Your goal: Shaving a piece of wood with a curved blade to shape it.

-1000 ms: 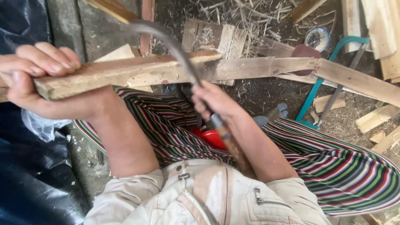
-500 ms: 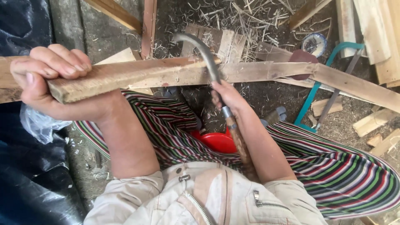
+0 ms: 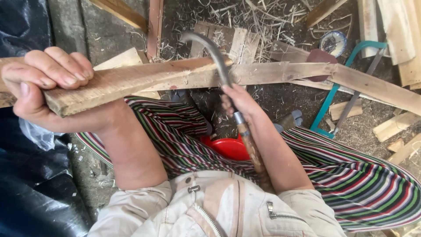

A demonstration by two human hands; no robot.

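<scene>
Fingers (image 3: 61,70) of left hand (image 3: 44,94) wrapped round wooden plank (image 3: 144,79), right hand (image 3: 239,105) clenched on curved blade (image 3: 215,52).

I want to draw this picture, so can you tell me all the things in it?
Wooden plank: one, pale brown, held across the lap.
Curved knife: one, grey blade, wooden handle, hooked over the plank.
Striped cloth: one, red, green, white and black, over the legs.
Red stool: one, under the legs.
Saw frame: one, teal, on the ground at right.
Wood offcuts: several, pale, on the ground.
Black sheet: one, at left.
Left hand: grips the plank end.
Right hand: grips the knife.
</scene>
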